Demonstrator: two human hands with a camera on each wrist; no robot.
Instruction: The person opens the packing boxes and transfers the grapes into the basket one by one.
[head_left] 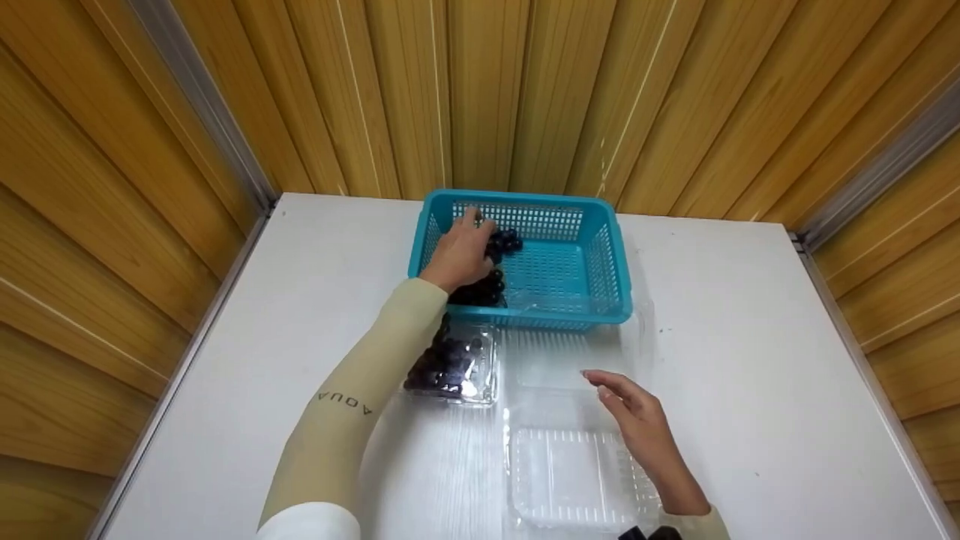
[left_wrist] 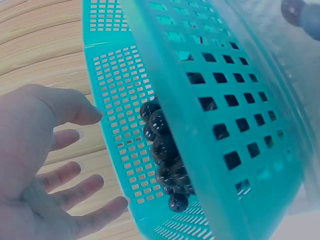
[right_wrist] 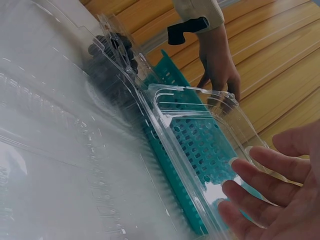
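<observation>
Over the left part of a turquoise plastic basket (head_left: 616, 262), my left hand (head_left: 459, 253) hangs with its fingers apart and nothing between them. Dark grapes (head_left: 507, 241) lie below it in the basket, partly hidden by the hand; the left wrist view shows the bunch (left_wrist: 165, 145) behind the basket's rim. My right hand (head_left: 637, 416) is held with loosely bent fingers above the right side of a clear plastic clamshell box (head_left: 566, 480). The box's raised lid (right_wrist: 195, 107) leans toward the basket. In the right wrist view, the right fingers (right_wrist: 265, 187) overlap that lid.
Left of the clear box, another clear clamshell (head_left: 491, 375) holds dark grapes (head_left: 442, 371), partly covered by the left sleeve (head_left: 352, 390). The white table (head_left: 750, 360) is bounded by wood-look panels (head_left: 487, 90) at the back and sides.
</observation>
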